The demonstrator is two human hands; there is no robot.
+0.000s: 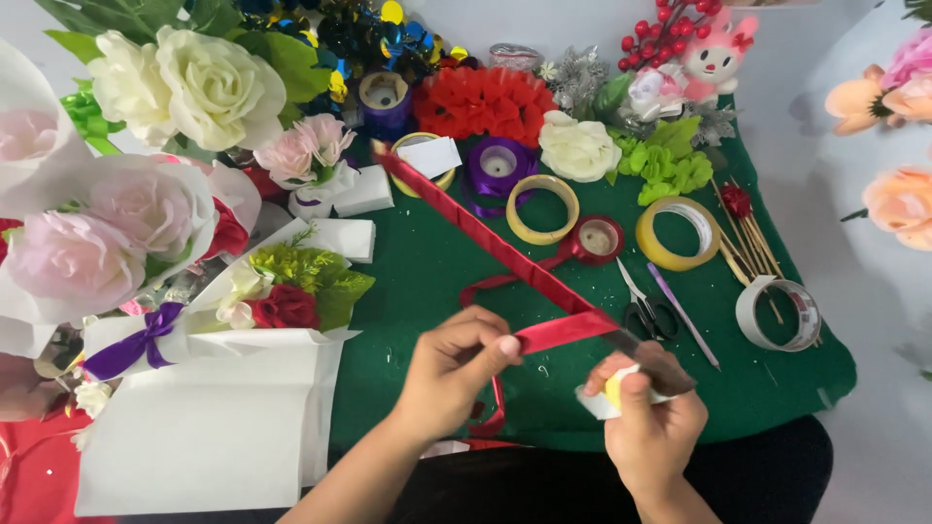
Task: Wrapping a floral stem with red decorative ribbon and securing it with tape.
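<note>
**Ribbon folding over a crowded green mat**

So the biggest thing here is the green mat (427,272) filling the middle of the frame; on its left edge sits a white-wrapped bouquet (223,388) with a purple bow, taking up the lower left; pale roses (184,82) crowd the upper left; a red paper flower (482,102) sits top centre, with a pink bunny toy (716,49) in the upper right.

Mid-frame there's a row of tape rolls (678,233); scissors (646,311) lie just right of centre, near the hands.

The red ribbon (505,254) runs diagonally from upper centre down to the lower middle, where it's folded back on itself; a loose loop of it trails on the mat below.

Left hand (451,369), lower centre, is closed in a pinch; thumb and fingers clamp the folded ribbon end. Right hand (650,417), lower right of centre, is curled shut around a small white-and-yellow thing (610,396); can't tell what it is; its thumb presses the ribbon's dark end too.
</note>
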